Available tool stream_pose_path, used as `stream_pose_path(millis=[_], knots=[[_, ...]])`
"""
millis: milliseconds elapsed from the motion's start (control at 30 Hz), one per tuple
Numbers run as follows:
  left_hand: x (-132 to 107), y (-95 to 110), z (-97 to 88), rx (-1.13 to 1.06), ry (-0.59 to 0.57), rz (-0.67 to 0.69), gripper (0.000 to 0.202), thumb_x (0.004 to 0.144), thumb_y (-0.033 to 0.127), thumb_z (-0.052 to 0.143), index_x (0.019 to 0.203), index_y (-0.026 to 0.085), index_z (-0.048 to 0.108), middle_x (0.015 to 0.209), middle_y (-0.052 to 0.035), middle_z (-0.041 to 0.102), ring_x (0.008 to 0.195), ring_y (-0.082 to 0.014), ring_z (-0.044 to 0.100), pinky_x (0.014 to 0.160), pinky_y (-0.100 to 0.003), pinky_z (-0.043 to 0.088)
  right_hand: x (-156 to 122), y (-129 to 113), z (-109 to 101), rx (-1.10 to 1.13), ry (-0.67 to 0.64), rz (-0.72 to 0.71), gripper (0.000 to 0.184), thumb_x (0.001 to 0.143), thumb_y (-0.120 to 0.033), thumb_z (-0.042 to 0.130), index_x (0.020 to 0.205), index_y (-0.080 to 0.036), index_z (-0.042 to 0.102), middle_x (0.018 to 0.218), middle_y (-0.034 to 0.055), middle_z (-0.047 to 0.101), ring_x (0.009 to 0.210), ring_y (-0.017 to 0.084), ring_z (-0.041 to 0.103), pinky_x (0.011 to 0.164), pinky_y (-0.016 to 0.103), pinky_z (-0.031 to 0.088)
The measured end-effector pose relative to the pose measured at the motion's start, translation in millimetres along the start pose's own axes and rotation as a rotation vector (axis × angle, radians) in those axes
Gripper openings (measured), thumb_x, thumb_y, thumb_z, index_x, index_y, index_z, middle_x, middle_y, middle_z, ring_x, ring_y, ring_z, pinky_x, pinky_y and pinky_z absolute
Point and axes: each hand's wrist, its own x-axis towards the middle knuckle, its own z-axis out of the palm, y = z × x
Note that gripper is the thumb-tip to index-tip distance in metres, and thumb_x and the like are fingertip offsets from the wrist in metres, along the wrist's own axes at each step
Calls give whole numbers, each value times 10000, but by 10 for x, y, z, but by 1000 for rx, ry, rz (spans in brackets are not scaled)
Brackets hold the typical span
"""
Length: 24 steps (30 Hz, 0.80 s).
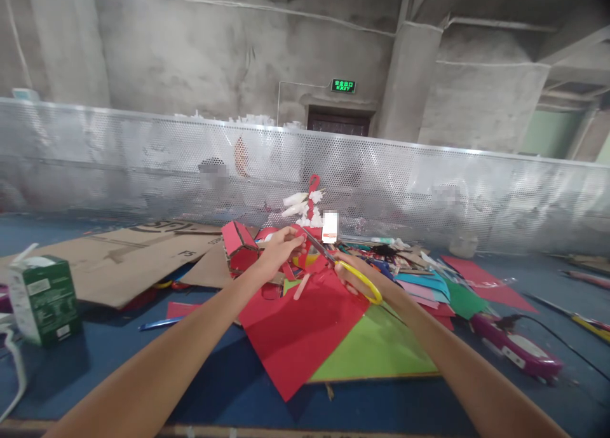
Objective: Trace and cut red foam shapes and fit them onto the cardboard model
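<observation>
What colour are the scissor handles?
Yellow. The scissors' handles in the right hand show best in the head view.

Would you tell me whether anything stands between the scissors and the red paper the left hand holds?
Nothing visible does. The right hand holds the yellow-handled scissors, and their blades reach straight to the red paper pinched in the left hand, with no other thing between.

Card [330, 227] blurred; shapes behind mesh screen [429, 171] indistinct; scissors [362, 276] tip lost among scraps [309, 263].

Grey concrete walls [190, 50] rise behind a shiny perforated metal barrier [429, 177]. A green exit sign [344, 86] glows above a dark doorway [338, 121] — the light is dim.
</observation>
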Motion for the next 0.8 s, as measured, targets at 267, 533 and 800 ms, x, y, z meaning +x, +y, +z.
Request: stream_pose_path(millis=[267, 533, 800], knots=[[45, 6, -74, 145, -86, 13, 198, 791, 341, 702, 737, 201, 572, 655, -3, 637, 598, -135, 599, 593, -261, 458, -72, -35, -145, -107, -67, -28, 544, 936, -716, 434, 1095, -200, 504, 672, -33, 467, 487, 100, 430, 427, 230, 347], [-14, 124, -76, 263, -175, 21, 132, 774, 274, 694, 703, 195, 614, 634, -1, 631, 555, -125, 572, 556, -256, 432, -83, -27, -212, -186, -115, -60, 606, 955, -710, 386, 1243, -185, 474, 723, -21, 478, 541, 115, 447, 487, 244, 358], [22, 45, -147, 357, -263, 27, 189, 788, 376, 708, 745, 196, 671, 669, -22, 646, 593, -134, 589, 556, -252, 443, -103, -111, -247, -255, -70, -51, 511, 950, -649, 479, 1168, -196, 573, 741, 5, 527, 596, 135, 459, 498, 245, 360]])
